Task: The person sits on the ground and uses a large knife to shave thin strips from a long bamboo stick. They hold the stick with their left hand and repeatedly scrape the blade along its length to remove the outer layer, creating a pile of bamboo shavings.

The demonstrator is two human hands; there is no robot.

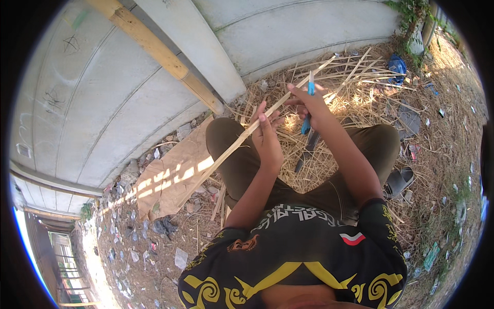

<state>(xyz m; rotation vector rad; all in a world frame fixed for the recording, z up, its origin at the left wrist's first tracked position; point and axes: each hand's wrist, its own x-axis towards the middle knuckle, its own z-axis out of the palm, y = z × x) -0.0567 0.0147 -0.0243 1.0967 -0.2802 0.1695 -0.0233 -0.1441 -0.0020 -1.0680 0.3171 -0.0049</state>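
A long pale bamboo strip (234, 147) runs slantwise across both hands, its far end up by the wall. My left hand (266, 135) has its thumb on the strip and its fingers behind it, gripping it loosely. Farther up the strip, my right hand (310, 106) is closed on a blue cutter knife (311, 88), its blade pointing away from me. The thumb side of this hand touches the strip too. Below it, between my crossed legs, lies a dark, blade-like tool (309, 150), partly covered by shavings.
Several split bamboo strips (355, 77) lie beyond my hands on a bed of shavings (288, 170). A concrete panel wall (309, 26) and a bamboo pole (154, 46) stand ahead. Flattened brown cardboard (164, 170) is at left, a dark sandal (399, 182) at right. Litter dots the ground.
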